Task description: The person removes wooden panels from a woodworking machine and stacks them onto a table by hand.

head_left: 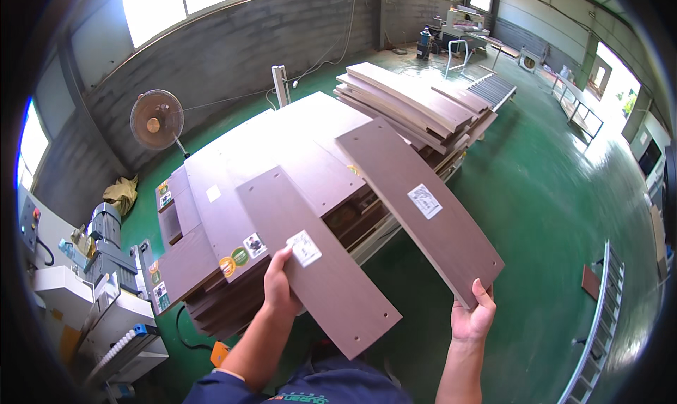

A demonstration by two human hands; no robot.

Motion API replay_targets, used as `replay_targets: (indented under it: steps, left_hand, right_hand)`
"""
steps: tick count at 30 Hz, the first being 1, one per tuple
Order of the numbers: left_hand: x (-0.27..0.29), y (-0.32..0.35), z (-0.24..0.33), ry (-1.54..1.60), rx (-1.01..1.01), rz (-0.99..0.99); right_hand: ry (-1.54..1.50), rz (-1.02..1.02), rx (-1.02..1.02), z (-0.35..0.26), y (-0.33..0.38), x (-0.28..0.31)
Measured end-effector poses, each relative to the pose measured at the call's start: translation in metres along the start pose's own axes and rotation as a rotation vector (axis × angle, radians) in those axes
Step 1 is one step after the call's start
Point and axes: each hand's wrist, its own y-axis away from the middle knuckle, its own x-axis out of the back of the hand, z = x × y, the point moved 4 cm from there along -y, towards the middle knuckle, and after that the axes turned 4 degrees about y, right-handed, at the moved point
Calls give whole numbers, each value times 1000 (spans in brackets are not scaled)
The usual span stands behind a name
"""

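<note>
Two long brown boards are in hand, both lifted above the big stack of brown panels (233, 192) that serves as the landmark here. The left board (310, 252) lies over the stack's near right corner, its long axis running from far-left to near-right, and its near end with two small holes juts out past the stack toward the person. The left hand (280, 284) is clenched on that board's left long edge, just beside a white label (304, 248), roughly mid-length. The right board (419, 206) sits further right of the stack, over its right edge and the green floor (557, 192); it runs nearly parallel to the first, its far end reaching toward a second pile of lighter planks (416, 107) behind the stack. The right hand (474, 316) grips only this board's near corner, so most of its length hangs out away from the person. Each hand is nearer its own board; the boards themselves appear apart. A round fan (156, 119) stands left of the stack.
</note>
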Motion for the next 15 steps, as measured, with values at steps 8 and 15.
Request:
replay_targets:
  steps: [8, 15]
  left_hand:
    - [-82, -175, 33, -228, -294, 87]
    - [-86, -313, 68, -247, -505, 193]
  right_hand:
    - [105, -45, 27, 26, -163, -18]
    - [141, -74, -139, 93, -285, -88]
